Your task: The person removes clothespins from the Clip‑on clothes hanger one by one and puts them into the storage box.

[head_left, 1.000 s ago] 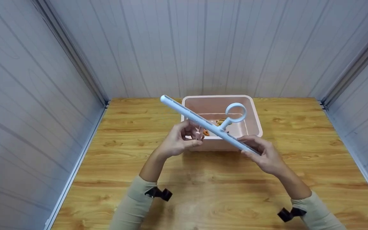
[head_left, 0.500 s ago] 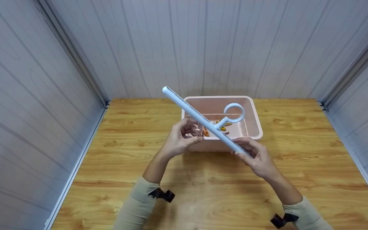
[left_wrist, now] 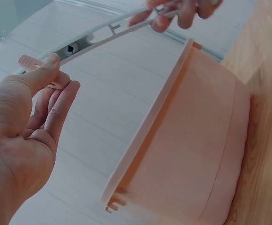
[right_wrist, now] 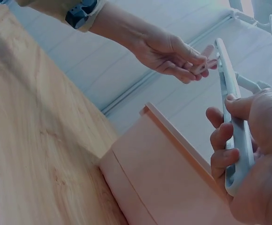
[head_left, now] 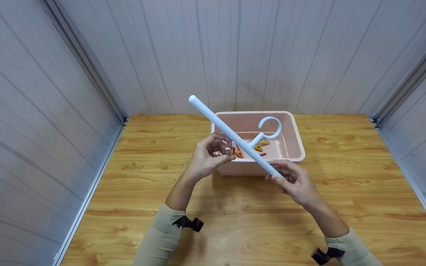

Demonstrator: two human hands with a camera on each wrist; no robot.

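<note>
At frame centre, the right hand [head_left: 296, 183] grips the pale blue hanger bar [head_left: 231, 136]; the left hand [head_left: 207, 159] pinches a pink clothespin [head_left: 229, 147] against it, seemingly unattached; other pegs [head_left: 259, 145] remain in the pink bin [head_left: 298, 144].

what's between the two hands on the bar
Only bare bar and the stem of its hook; the left hand pinches a pink peg beside it. Head view shows this.

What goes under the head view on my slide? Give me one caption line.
Right hand holds a pale blue hanger bar over a pink tub while the left hand pinches a pink clothes peg.
</note>
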